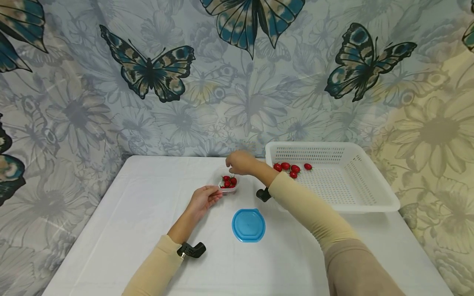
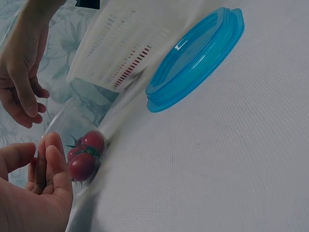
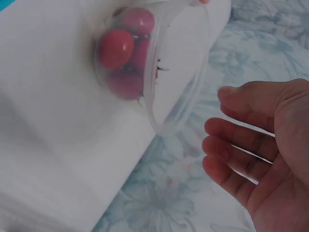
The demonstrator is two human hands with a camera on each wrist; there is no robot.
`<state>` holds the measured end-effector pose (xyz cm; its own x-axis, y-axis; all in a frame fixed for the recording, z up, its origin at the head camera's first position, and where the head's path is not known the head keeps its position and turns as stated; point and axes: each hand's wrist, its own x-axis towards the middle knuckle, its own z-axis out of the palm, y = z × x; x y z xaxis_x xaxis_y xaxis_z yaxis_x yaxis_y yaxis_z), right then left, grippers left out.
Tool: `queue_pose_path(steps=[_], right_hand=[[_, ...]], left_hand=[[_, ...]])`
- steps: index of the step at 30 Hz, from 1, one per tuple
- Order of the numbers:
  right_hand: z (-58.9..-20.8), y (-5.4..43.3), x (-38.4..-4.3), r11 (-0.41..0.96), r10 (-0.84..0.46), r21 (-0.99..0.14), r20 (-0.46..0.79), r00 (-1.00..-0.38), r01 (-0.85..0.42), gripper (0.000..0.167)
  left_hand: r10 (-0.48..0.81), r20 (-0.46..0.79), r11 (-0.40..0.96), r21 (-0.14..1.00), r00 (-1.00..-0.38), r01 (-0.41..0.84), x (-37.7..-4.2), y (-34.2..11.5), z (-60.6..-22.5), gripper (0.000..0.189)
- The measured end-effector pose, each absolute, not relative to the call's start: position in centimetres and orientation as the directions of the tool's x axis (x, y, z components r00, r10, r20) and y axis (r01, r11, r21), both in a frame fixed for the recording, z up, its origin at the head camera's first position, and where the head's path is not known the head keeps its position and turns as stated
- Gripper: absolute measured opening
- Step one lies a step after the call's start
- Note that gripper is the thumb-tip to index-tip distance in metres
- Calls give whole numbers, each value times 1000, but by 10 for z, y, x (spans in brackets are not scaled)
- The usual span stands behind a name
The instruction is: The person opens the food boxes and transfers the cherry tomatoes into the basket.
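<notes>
A clear round plastic container (image 3: 176,104) holds several small red tomatoes (image 1: 227,183) with green stems. My left hand (image 1: 203,200) is at its near left side and grips its rim; a fingertip (image 3: 204,1) shows on that rim in the right wrist view. Above the container's far right side hovers my right hand (image 1: 241,163), fingers loosely bent and pointing down. Nothing is between those fingers in the right wrist view, where the right hand (image 3: 251,145) is just outside the container's mouth.
A blue lid (image 1: 249,225) lies on the white table (image 1: 155,197), nearer than the container. At the back right stands a white perforated basket (image 1: 377,193), with several red tomatoes (image 1: 295,169) in its left end. Behind the table hangs a butterfly-patterned cloth (image 1: 255,94).
</notes>
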<state>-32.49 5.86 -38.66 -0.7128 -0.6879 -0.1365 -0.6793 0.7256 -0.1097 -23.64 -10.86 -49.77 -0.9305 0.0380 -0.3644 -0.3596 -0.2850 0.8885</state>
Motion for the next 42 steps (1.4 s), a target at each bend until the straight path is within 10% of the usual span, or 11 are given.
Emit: queue_pose_path(steps=[42], right_hand=[[-443, 22, -312, 744, -640, 65, -218, -737, -665, 7]], left_hand=[[53, -362, -305, 882, -931, -360, -236, -109, -496, 12]])
